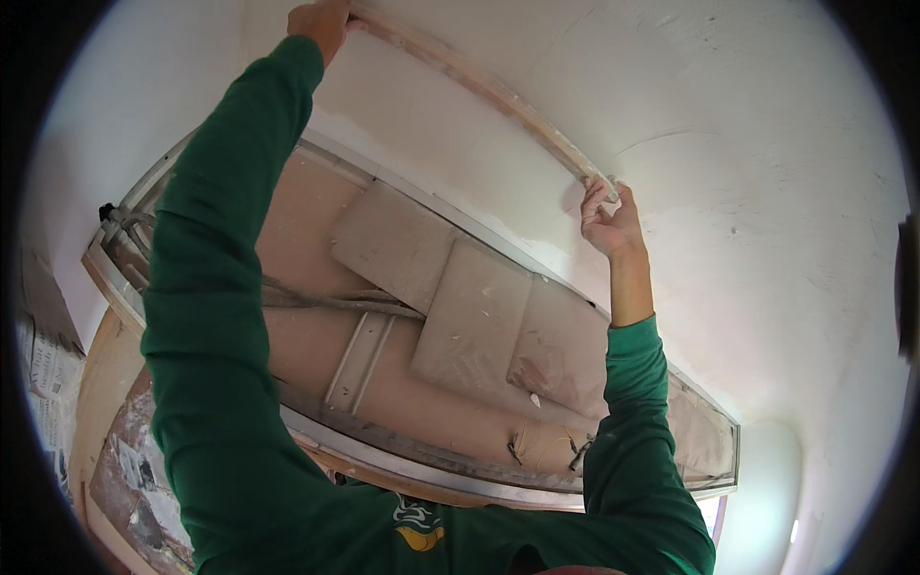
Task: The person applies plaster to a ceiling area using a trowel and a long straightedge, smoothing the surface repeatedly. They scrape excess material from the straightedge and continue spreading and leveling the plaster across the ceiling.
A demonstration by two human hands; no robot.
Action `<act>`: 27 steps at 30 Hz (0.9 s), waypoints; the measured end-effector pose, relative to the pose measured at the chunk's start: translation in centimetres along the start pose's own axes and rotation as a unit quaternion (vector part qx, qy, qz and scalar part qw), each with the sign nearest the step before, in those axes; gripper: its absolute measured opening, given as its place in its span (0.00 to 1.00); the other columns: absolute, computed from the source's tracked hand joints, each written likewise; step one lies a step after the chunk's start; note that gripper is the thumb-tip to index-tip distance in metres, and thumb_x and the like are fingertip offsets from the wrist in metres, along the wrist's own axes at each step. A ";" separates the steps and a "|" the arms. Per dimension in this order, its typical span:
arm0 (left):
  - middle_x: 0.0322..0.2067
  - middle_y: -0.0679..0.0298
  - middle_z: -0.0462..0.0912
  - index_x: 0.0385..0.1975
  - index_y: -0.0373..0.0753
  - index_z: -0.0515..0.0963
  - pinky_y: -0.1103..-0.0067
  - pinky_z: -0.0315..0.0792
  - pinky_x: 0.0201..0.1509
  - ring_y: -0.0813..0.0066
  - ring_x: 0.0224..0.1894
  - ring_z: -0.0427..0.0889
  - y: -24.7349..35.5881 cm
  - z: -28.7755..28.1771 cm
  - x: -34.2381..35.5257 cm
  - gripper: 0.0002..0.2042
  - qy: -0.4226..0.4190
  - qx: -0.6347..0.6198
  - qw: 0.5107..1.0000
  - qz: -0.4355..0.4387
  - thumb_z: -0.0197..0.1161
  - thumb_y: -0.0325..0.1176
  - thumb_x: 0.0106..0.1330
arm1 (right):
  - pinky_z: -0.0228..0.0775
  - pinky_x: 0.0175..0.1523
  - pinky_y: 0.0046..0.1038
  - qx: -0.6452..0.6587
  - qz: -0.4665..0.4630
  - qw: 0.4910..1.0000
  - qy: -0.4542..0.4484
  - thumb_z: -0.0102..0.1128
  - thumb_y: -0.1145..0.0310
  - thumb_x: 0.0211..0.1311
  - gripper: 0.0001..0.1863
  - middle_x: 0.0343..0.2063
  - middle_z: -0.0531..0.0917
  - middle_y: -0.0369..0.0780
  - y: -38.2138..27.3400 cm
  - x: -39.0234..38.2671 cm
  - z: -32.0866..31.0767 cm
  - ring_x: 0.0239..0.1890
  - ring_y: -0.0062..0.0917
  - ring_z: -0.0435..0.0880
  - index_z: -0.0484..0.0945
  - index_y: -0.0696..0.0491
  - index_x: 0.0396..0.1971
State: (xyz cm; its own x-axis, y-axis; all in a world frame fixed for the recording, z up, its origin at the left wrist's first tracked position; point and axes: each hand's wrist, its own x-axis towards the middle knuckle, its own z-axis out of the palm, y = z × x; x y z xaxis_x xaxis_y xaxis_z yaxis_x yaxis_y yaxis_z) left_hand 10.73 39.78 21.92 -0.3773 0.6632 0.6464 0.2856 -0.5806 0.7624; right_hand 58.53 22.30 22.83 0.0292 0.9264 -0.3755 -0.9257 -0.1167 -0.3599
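A long, narrow wooden batten [489,91], pale and smeared with plaster, lies along the white plastered surface [747,125]. It slants from the top of the view down toward the right. My left hand [321,27], arm stretched up, is closed round its upper left end; the frame's edge partly cuts off this hand. At the lower right end, my right hand [613,218] grips the batten with fingers curled and thumb raised beside the tip. A damp-looking darker patch [527,216] shows on the plaster below the batten. Green sleeves cover both forearms.
Below the plaster is a long recess with a metal-edged frame [431,203], brownish boards [470,307], grey cables [335,297] and a metal channel [359,362]. Loose wires [575,450] hang near my right arm. Newspaper [48,374] covers part of the left side.
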 end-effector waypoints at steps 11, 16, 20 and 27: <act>0.45 0.47 0.79 0.45 0.24 0.74 0.74 0.85 0.42 0.58 0.43 0.82 14.6 -2.5 2.9 0.14 0.164 -0.388 0.882 -0.211 0.60 0.30 0.67 | 0.84 0.35 0.18 -0.056 -0.130 0.978 -0.153 0.62 0.65 0.60 0.26 0.37 0.79 0.49 -0.9 -10.4 7.7 0.31 0.28 0.83 0.66 0.71 0.48; 0.46 0.48 0.78 0.46 0.25 0.74 0.74 0.85 0.41 0.59 0.44 0.82 18.4 -3.8 2.0 0.14 0.170 -0.406 0.875 -0.201 0.60 0.29 0.67 | 0.84 0.35 0.20 -0.029 -0.127 0.978 -0.163 0.65 0.70 0.54 0.24 0.34 0.80 0.48 -0.8 -13.4 8.5 0.31 0.28 0.83 0.70 0.71 0.46; 0.46 0.50 0.79 0.45 0.26 0.75 0.76 0.84 0.40 0.60 0.43 0.82 18.8 -5.5 2.6 0.13 0.139 -0.440 0.877 -0.138 0.60 0.31 0.67 | 0.83 0.39 0.18 -0.058 -0.140 0.962 -0.225 0.63 0.67 0.58 0.25 0.36 0.79 0.48 -0.9 -15.8 8.4 0.33 0.27 0.82 0.68 0.71 0.47; 0.42 0.50 0.80 0.39 0.24 0.75 0.75 0.83 0.39 0.59 0.40 0.83 19.8 -7.5 -4.1 0.12 0.047 -0.525 0.844 -0.100 0.60 0.31 0.67 | 0.80 0.48 0.18 -0.154 -0.257 0.891 -0.340 0.58 0.65 0.64 0.20 0.40 0.79 0.47 -1.0 -20.6 4.0 0.39 0.25 0.81 0.71 0.65 0.48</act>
State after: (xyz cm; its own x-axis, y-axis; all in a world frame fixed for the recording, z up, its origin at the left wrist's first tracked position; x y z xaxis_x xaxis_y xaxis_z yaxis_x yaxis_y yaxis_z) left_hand 11.37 22.03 34.16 -0.4077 0.7860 0.4648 -0.7113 -0.5926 0.3781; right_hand 57.33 4.81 34.37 0.0866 0.8762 0.4741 -0.7051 0.3901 -0.5922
